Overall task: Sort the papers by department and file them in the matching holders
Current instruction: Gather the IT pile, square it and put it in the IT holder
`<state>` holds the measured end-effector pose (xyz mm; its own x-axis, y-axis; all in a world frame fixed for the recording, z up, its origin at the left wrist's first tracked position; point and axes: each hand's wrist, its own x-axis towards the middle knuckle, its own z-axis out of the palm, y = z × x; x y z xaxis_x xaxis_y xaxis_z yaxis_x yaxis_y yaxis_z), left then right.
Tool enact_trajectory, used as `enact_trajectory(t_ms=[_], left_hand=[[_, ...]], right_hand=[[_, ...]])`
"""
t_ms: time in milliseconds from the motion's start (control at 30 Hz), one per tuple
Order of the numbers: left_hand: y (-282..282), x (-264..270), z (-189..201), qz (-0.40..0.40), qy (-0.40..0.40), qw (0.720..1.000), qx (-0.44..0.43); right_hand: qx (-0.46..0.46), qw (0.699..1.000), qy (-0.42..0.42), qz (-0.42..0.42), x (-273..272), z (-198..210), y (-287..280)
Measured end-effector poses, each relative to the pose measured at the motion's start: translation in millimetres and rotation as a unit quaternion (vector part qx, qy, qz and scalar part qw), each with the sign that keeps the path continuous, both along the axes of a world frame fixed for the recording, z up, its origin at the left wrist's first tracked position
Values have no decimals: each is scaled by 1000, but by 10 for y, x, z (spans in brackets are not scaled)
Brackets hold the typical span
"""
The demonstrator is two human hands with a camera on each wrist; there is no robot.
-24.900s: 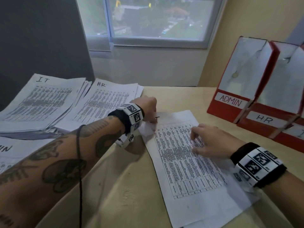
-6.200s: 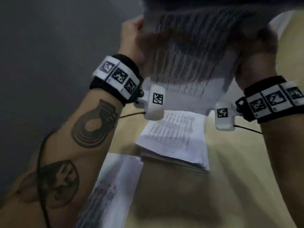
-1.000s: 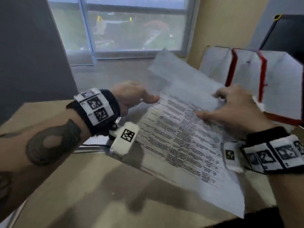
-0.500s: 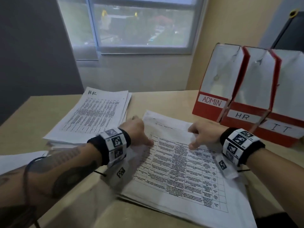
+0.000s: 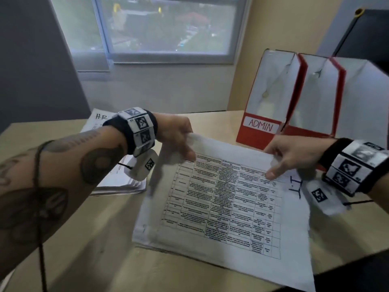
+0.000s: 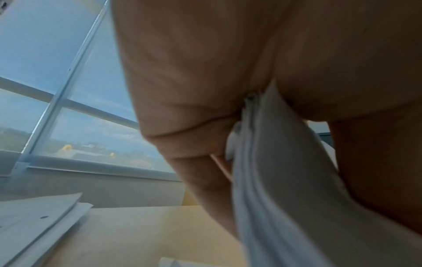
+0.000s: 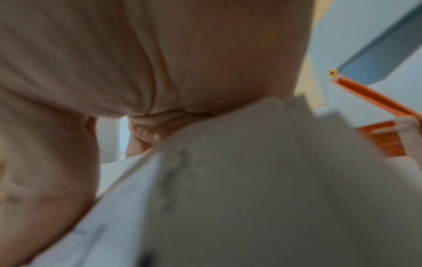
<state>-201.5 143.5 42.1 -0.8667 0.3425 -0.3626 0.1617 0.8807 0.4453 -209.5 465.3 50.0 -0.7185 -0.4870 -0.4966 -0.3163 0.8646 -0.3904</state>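
Note:
A stack of printed sheets marked IT (image 5: 227,203) lies in front of me on the beige table (image 5: 88,245), its far edge raised. My left hand (image 5: 179,142) pinches the stack's far left corner; in the left wrist view the sheet edges (image 6: 269,162) sit between thumb and fingers. My right hand (image 5: 282,159) grips the far right edge, thumb on top; the right wrist view shows the paper (image 7: 262,171) under the thumb. Three red-and-white holders stand at the right: the ADMIN holder (image 5: 263,125) nearest, and two more (image 5: 315,98) whose labels are hidden.
A second pile marked HR (image 5: 117,178) lies at the left, partly under my left forearm. A window (image 5: 164,26) is behind the table. A dark panel (image 5: 366,32) stands behind the holders at the far right.
Half a second ago both hands rested flat on the IT stack; now they grip its far edge and have raised it off the table. My view has shifted right, so the HR and IT labels are out of sight.

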Motion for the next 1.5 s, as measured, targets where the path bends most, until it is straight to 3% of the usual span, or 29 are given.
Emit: enact_trajectory(t_ms=[133, 200, 300, 500, 667, 767, 900, 1067, 1200, 1367, 1500], left_hand=[[59, -282, -120, 27, 71, 995, -59], [132, -329, -218, 11, 125, 979, -158], [173, -357, -418, -16, 121, 958, -259], [380, -411, -548, -44, -11, 968, -248], [518, -470, -658, -43, 55, 955, -289], [553, -518, -693, -16, 38, 957, -288], [541, -519, -622, -48, 67, 951, -299], [587, -572, -518, -33, 81, 972, -219], [834, -616, -544, -28, 76, 985, -155], [1186, -594, -544, -77, 67, 987, -128], [1186, -586, -427, -71, 50, 991, -104]], right_hand=[[16, 998, 47, -38, -251, -28, 44], [89, 991, 91, -48, -349, -199, -33], [217, 966, 142, 10, -448, -514, -181], [255, 963, 86, -5, -592, -581, -406], [251, 965, 66, -35, -651, -615, -457], [247, 965, 76, -35, -612, -604, -453], [240, 966, 90, -31, -573, -607, -429], [208, 972, 110, -18, -530, -558, -435], [157, 975, 158, 6, -422, -536, -413], [125, 954, 271, 27, -186, -525, -334], [18, 959, 273, -75, -86, -404, -48]])
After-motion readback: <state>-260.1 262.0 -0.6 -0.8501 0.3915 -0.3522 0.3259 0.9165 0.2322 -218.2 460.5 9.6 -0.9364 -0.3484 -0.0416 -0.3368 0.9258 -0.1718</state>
